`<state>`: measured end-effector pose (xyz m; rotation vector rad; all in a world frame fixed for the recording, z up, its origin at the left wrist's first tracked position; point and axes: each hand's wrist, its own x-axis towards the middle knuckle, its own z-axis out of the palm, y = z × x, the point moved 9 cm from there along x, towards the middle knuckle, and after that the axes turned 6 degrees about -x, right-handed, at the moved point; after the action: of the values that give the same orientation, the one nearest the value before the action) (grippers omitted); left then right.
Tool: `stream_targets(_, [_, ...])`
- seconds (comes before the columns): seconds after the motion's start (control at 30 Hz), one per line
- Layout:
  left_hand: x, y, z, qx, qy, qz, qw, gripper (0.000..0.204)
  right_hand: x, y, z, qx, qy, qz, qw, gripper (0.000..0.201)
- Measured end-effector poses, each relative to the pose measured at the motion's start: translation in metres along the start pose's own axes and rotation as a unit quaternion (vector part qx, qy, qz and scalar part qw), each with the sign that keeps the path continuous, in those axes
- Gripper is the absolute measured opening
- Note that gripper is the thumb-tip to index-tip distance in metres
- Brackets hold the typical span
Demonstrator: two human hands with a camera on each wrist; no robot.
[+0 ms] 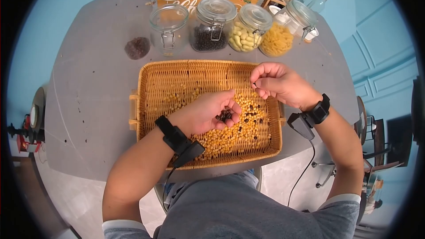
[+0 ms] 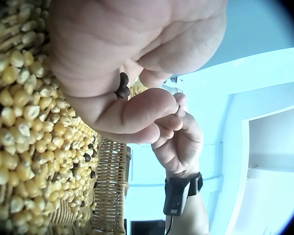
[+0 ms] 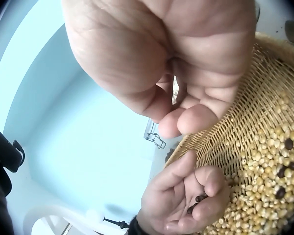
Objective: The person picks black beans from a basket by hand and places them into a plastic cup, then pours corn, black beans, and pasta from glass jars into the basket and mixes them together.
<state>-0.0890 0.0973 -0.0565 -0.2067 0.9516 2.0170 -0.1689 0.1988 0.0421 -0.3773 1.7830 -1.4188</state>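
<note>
The left hand [image 1: 206,111] is cupped above the wicker basket [image 1: 186,66], its curled fingers holding several dark beans [image 1: 226,116] in the palm. The same beans [image 3: 200,198] show in the right wrist view. Over the basket's upper right corner, the right hand [image 1: 283,84] pinches a small dark bean [image 1: 254,84] between thumb and fingertips. Yellow corn kernels [image 1: 217,140] cover much of the basket's bottom, with loose dark beans [image 1: 246,121] scattered among them on the right side.
Behind the basket stand an open, empty glass jar [image 1: 168,31] and closed jars of black beans [image 1: 208,35], pale beans [image 1: 243,35] and pasta [image 1: 276,40]. A dark reddish lump [image 1: 137,48] lies at their left on the grey table [image 1: 97,84].
</note>
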Motion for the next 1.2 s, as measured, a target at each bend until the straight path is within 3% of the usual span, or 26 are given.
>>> stream_targets(0.1, [0.001, -0.001, 0.0, -0.003, -0.003, -0.001, 1.0, 0.05, 0.008, -0.004, -0.005, -0.009, 0.009, -0.021, 1.0, 0.011])
stream_targets(0.2, [0.0, -0.001, -0.002, 0.004, 0.006, 0.001, 1.0, 0.05, 0.02, -0.012, -0.02, -0.06, 0.081, -0.039, 0.994, 0.013])
stream_targets(0.27, [0.001, -0.001, -0.001, 0.009, 0.008, -0.002, 1.0, 0.05, 0.021, -0.032, -0.039, -0.155, 0.199, -0.11, 0.961, 0.016])
stream_targets(0.3, [0.001, -0.001, -0.001, 0.007, 0.011, 0.001, 1.0, 0.05, 0.02, -0.033, -0.04, -0.154, 0.203, -0.109, 0.961, 0.016])
stream_targets(0.37, [0.0, 0.0, -0.003, 0.005, 0.013, 0.003, 1.0, 0.051, 0.013, -0.043, -0.041, -0.326, 0.235, -0.117, 0.908, 0.017])
stream_targets(0.4, [0.0, 0.0, -0.003, 0.008, 0.006, 0.006, 1.0, 0.051, 0.01, -0.041, -0.042, -0.326, 0.235, -0.115, 0.908, 0.017])
stream_targets(0.47, [0.0, 0.001, -0.001, 0.008, -0.001, 0.008, 1.0, 0.051, 0.007, -0.028, -0.021, -0.452, 0.129, -0.104, 0.877, 0.015])
stream_targets(0.5, [0.0, 0.0, -0.001, 0.011, 0.007, 0.005, 1.0, 0.051, 0.004, -0.021, -0.023, -0.452, 0.129, -0.102, 0.877, 0.015])
stream_targets(0.57, [0.0, -0.001, -0.002, 0.015, 0.015, 0.001, 1.0, 0.051, -0.002, -0.008, 0.001, -0.644, 0.04, -0.182, 0.742, 0.014])
stream_targets(0.63, [0.0, -0.001, -0.003, 0.015, 0.021, -0.002, 1.0, 0.051, -0.006, -0.006, 0.002, -0.649, 0.043, -0.192, 0.735, 0.009])
stream_targets(0.7, [0.0, -0.001, -0.003, 0.015, 0.02, -0.003, 1.0, 0.051, -0.005, 0.007, 0.002, -0.7, 0.012, -0.16, 0.696, 0.004])
stream_targets(0.83, [0.0, -0.002, -0.004, 0.023, 0.035, -0.006, 0.999, 0.051, -0.013, 0.015, 0.013, -0.718, -0.001, -0.144, 0.681, 0.005])
stream_targets(0.9, [0.0, -0.002, -0.004, 0.021, 0.03, -0.008, 0.999, 0.051, -0.01, 0.025, 0.016, -0.742, -0.006, -0.158, 0.651, 0.007])
stream_targets(1.03, [0.0, -0.003, -0.004, 0.018, 0.024, -0.007, 1.0, 0.051, -0.007, 0.036, 0.015, -0.745, -0.023, -0.136, 0.652, 0.006])
stream_targets(1.13, [0.002, -0.005, -0.005, 0.029, 0.015, -0.017, 0.999, 0.052, -0.01, 0.021, 0.019, -0.727, -0.011, -0.177, 0.663, 0.006])
stream_targets(1.2, [0.0, -0.005, -0.002, 0.031, 0.031, -0.024, 0.999, 0.052, -0.012, -0.002, 0.021, -0.643, 0.011, -0.176, 0.746, 0.006])
